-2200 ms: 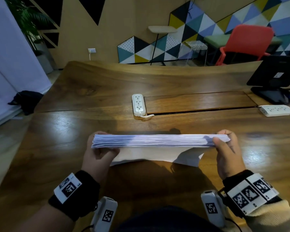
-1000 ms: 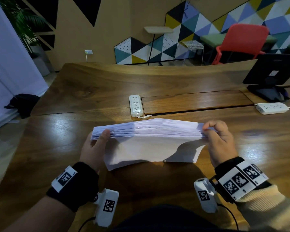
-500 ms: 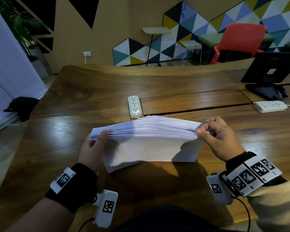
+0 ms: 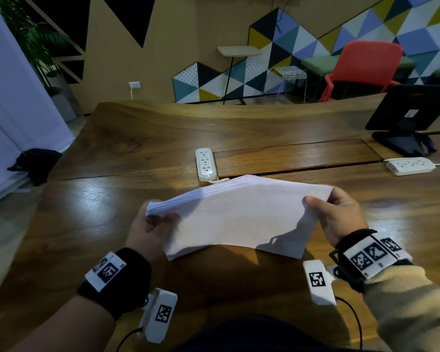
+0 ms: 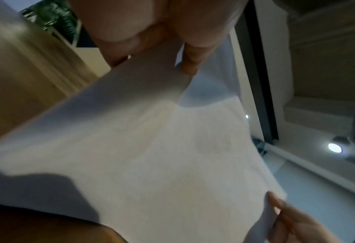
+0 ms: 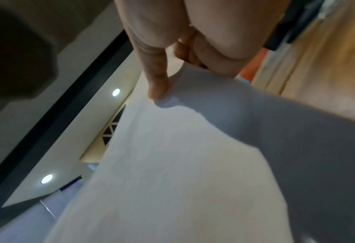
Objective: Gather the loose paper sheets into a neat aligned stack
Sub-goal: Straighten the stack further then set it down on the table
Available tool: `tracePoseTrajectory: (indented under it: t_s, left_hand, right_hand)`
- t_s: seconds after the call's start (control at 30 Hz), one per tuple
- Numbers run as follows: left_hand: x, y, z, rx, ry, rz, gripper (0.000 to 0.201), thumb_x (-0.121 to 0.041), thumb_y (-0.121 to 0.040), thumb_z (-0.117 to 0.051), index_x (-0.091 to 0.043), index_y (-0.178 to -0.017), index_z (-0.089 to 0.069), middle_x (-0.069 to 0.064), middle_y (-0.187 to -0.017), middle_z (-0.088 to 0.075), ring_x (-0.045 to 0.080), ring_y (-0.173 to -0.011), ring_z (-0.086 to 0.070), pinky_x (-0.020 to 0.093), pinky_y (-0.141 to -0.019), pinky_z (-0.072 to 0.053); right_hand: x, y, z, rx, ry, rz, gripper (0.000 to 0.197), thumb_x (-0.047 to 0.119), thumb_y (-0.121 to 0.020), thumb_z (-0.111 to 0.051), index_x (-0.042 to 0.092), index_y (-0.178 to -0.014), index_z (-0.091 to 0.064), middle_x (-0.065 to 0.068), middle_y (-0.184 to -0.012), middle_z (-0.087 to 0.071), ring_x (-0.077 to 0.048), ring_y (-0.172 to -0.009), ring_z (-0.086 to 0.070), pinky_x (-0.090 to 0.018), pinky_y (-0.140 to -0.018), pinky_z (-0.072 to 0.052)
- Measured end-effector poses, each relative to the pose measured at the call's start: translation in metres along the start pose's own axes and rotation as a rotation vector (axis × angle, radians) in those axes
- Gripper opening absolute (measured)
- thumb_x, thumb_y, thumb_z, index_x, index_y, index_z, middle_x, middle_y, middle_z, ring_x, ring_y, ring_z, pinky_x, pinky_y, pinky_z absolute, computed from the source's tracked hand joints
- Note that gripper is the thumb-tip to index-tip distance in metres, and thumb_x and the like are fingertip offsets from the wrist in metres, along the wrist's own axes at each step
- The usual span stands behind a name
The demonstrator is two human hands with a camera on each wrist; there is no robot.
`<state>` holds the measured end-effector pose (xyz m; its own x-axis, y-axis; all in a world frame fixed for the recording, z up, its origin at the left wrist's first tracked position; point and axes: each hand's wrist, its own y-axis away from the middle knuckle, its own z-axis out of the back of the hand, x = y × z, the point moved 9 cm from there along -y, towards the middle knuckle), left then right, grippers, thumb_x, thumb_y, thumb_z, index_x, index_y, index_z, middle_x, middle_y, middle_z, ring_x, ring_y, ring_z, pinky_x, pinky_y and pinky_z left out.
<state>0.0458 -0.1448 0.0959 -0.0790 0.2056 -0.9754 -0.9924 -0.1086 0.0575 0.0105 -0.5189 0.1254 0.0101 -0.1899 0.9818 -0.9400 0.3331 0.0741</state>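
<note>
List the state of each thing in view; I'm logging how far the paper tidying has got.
Paper stack: held above the table by both ends, tilted, left edges fanned, not squared.
Left hand: grips the stack's left end.
Right hand: pinches the stack's right end.
Near power strip: lying flat on the table, nothing plugged in.
Far power strip: lying flat, sockets look free.
Monitor: upright, only its back shows.
</note>
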Motion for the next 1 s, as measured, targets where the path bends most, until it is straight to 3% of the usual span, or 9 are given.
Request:
tracePoseTrajectory:
  t_s: [0.1, 0.2, 0.37, 0.47, 0.53, 0.67, 0.73, 0.83, 1.0]
  left_hand:
    - [-0.025, 0.013, -0.003, -0.047, 0.037, -0.085, 0.014, -0.026, -0.078, -0.064, -0.022, -0.088, -0.055, 0.021, -0.083, -0.065, 0.036, -0.075, -0.063, 0.043, -0.065, -0.052]
    - [-0.06, 0.029, 0.007, -0.131, 0.108, -0.216, 0.018, -0.027, -0.071, -0.066, -0.026, -0.075, -0.048, 0.007, -0.065, -0.056, 0.018, -0.057, -0.058, 0.024, -0.048, -0.048]
    - [-0.057, 0.032, 0.008, -0.069, 0.022, -0.274, 0.04, 0.008, -0.073, -0.065, -0.026, -0.078, -0.045, 0.0, -0.072, -0.053, -0.007, -0.057, -0.059, 0.004, -0.05, -0.044]
    - [-0.025, 0.025, 0.002, -0.041, -0.027, -0.163, 0.035, 0.008, -0.077, -0.062, -0.026, -0.074, -0.051, 0.001, -0.071, -0.055, 0.011, -0.067, -0.057, 0.007, -0.054, -0.045]
    - [-0.02, 0.022, -0.006, -0.004, -0.022, -0.145, 0.037, 0.004, -0.081, -0.06, -0.032, -0.072, -0.056, 0.001, -0.073, -0.058, 0.019, -0.073, -0.055, 0.018, -0.062, -0.048]
    - [-0.067, 0.031, -0.025, 0.03, -0.156, -0.398, 0.037, -0.004, -0.08, -0.063, -0.039, -0.07, -0.055, -0.009, -0.067, -0.06, -0.003, -0.064, -0.056, 0.011, -0.058, -0.043]
    - [-0.099, 0.04, -0.041, 0.092, -0.247, -0.575, 0.034, -0.004, -0.08, -0.062, -0.036, -0.072, -0.051, -0.015, -0.067, -0.059, -0.006, -0.068, -0.055, 0.005, -0.059, -0.042]
    - [-0.12, 0.047, -0.052, 0.181, -0.302, -0.656, 0.03, -0.009, -0.079, -0.059, -0.038, -0.078, -0.049, -0.021, -0.07, -0.056, -0.006, -0.072, -0.054, 0.006, -0.062, -0.042]
    - [-0.111, 0.033, -0.035, 0.238, -0.44, -0.532, 0.019, -0.022, -0.081, -0.063, -0.034, -0.086, -0.049, -0.021, -0.073, -0.053, -0.001, -0.069, -0.052, 0.015, -0.058, -0.034]
  right_hand:
    - [0.014, 0.004, -0.013, 0.017, -0.111, 0.064, 0.055, 0.039, -0.017, -0.091, 0.021, -0.061, -0.064, 0.005, -0.059, -0.069, -0.007, -0.055, -0.066, -0.017, -0.05, -0.052]
    - [0.054, 0.014, -0.022, 0.049, -0.193, 0.24, 0.029, 0.024, -0.038, -0.079, 0.025, -0.056, -0.056, 0.011, -0.064, -0.065, -0.003, -0.063, -0.061, -0.016, -0.059, -0.051]
    - [0.052, 0.023, -0.01, -0.038, 0.062, 0.216, 0.048, -0.02, -0.072, -0.056, 0.028, -0.077, -0.048, 0.009, -0.076, -0.056, -0.004, -0.068, -0.054, -0.022, -0.065, -0.051]
    - [0.033, 0.029, -0.002, -0.198, 0.661, 0.141, 0.047, -0.004, -0.071, -0.066, 0.028, -0.1, -0.048, 0.007, -0.1, -0.051, -0.019, -0.099, -0.051, -0.044, -0.089, -0.045]
    - [0.05, 0.037, -0.019, -0.243, 1.091, 0.275, 0.062, 0.014, -0.065, -0.072, 0.025, -0.12, -0.044, -0.001, -0.123, -0.044, -0.027, -0.123, -0.037, -0.053, -0.103, -0.033]
    - [0.063, 0.06, -0.101, 0.071, 1.466, 0.627, 0.077, 0.037, -0.056, -0.068, 0.027, -0.127, -0.04, 0.001, -0.136, -0.037, -0.022, -0.132, -0.027, -0.065, -0.1, -0.025]
    - [0.052, 0.063, -0.132, 0.261, 1.5, 0.652, 0.062, 0.024, -0.062, -0.07, 0.024, -0.121, -0.051, 0.0, -0.126, -0.056, -0.025, -0.128, -0.044, -0.062, -0.097, -0.031]
    - [0.061, 0.062, -0.145, 0.317, 1.374, 0.726, 0.037, 0.001, -0.065, -0.065, 0.019, -0.097, -0.066, -0.004, -0.09, -0.073, -0.027, -0.088, -0.069, -0.039, -0.075, -0.045]
    - [0.103, 0.055, -0.115, 0.242, 1.003, 0.665, 0.013, 0.011, -0.076, -0.059, 0.007, -0.084, -0.069, 0.002, -0.066, -0.06, -0.018, -0.063, -0.054, -0.021, -0.061, -0.042]
